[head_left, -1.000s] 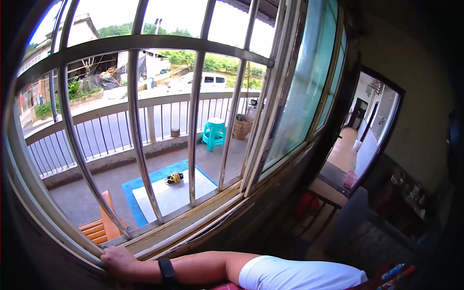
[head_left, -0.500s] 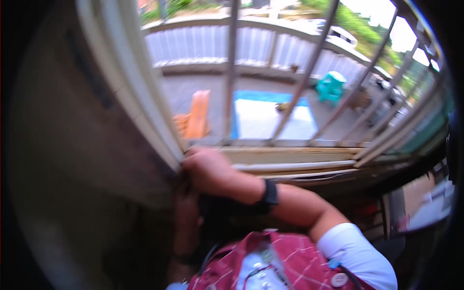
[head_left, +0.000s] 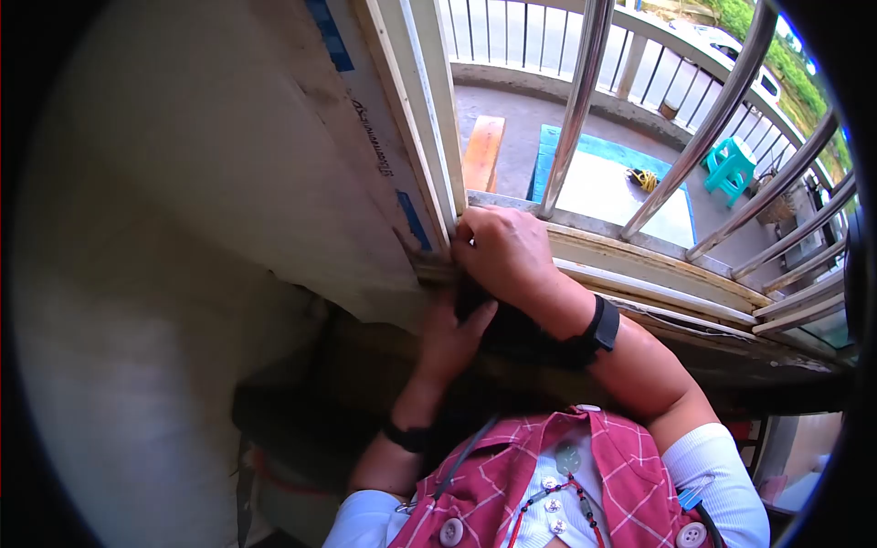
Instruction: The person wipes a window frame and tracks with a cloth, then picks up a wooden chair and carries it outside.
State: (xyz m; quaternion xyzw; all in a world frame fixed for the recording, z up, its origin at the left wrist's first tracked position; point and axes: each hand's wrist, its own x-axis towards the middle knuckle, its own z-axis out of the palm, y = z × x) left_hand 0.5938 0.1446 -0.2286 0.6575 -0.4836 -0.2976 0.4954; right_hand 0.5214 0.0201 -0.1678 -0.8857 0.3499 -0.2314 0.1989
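Note:
My right hand [head_left: 507,251] is at the lower left corner of the window frame [head_left: 427,119], its fingers curled in against the upright. Whatever those fingers pinch is hidden behind the knuckles. Just below, in shadow, my left hand [head_left: 446,338] reaches up toward the same corner with its thumb held apart from the fingers. The left fingertips are dim, and a dark patch between the two hands is too dark to make out. The worn window sill [head_left: 658,267] runs off to the right from my right hand.
Metal bars [head_left: 582,100] cross the window opening. Outside are an orange wooden bench [head_left: 484,151], a blue-edged white table [head_left: 603,196] with a yellow coil [head_left: 645,180], and a green stool [head_left: 730,169]. A pale sheet-covered wall [head_left: 201,146] stands at left.
The view has swung left, so the window now lies farther right and the picture is sharper. My right hand stays at the frame corner; my left thumb now shows.

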